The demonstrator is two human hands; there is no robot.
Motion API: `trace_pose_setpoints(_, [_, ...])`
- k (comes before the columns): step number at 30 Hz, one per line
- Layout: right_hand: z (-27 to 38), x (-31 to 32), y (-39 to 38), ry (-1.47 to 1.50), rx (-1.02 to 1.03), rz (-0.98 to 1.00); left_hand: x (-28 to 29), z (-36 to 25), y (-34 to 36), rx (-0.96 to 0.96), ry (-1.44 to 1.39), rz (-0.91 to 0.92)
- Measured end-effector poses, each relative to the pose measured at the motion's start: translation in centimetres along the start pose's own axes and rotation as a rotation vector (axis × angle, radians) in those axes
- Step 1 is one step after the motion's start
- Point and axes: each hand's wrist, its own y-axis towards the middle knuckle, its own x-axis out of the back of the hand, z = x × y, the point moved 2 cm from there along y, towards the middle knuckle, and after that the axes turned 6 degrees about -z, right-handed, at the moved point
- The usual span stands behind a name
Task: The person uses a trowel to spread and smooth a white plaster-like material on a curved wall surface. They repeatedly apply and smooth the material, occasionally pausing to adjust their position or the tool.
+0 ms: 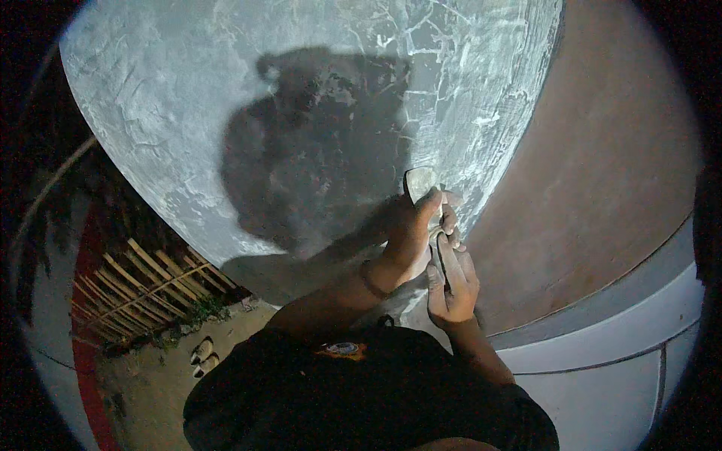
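Note:
My left hand (410,239) is raised in front of a grey-and-white coated wall (165,120). Its thumb and fingers pinch what looks like a putty knife (420,183), with a pale, rounded flat blade that has a dark edge. Just below and to the right, my right hand (455,289) meets the left one, its fingers closed around a narrow piece with a pale rim. Whether that piece belongs to the same tool is hidden by the fingers. Whitish dust or paste coats the fingers of both hands.
A brown wall surface (594,150) adjoins on the right, above a pale ledge (602,338). At lower left a bamboo fence (147,289) stands beside the ground, with a pair of shoes (203,357) near it. My shadow falls across the coated wall.

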Motion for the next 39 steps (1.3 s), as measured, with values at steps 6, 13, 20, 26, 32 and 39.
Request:
trace_pose_setpoints(6, [3.7, -1.0, 2.5, -0.125, -0.064, -0.067, -1.9, -3.8, -0.7, 0.135, 0.051, 0.031])
trace_pose_setpoints(13, [4.5, -1.5, 5.5, -0.105, -0.076, -0.235, -4.5, -6.3, 1.0, 0.026, 0.115, 0.081])
trace_pose_setpoints(20, [4.9, 0.0, 5.9, -0.196, -0.272, -0.156, -5.8, -6.2, 1.1, -0.074, 0.074, 0.153])
trace_pose_setpoints(26, [4.8, 0.2, 7.1, -0.177, -0.160, -0.142, -6.1, -6.6, 1.3, -0.023, 0.138, 0.122])
trace_pose_setpoints(32, [4.9, 0.7, 7.4, -0.145, -0.106, -0.150, -6.5, -6.6, 1.3, 0.064, 0.081, 0.047])
trace_pose_setpoints(39, [4.8, 1.1, 8.7, -0.202, -0.196, -0.147, -7.6, -7.6, 1.9, -0.086, 0.080, 0.150])
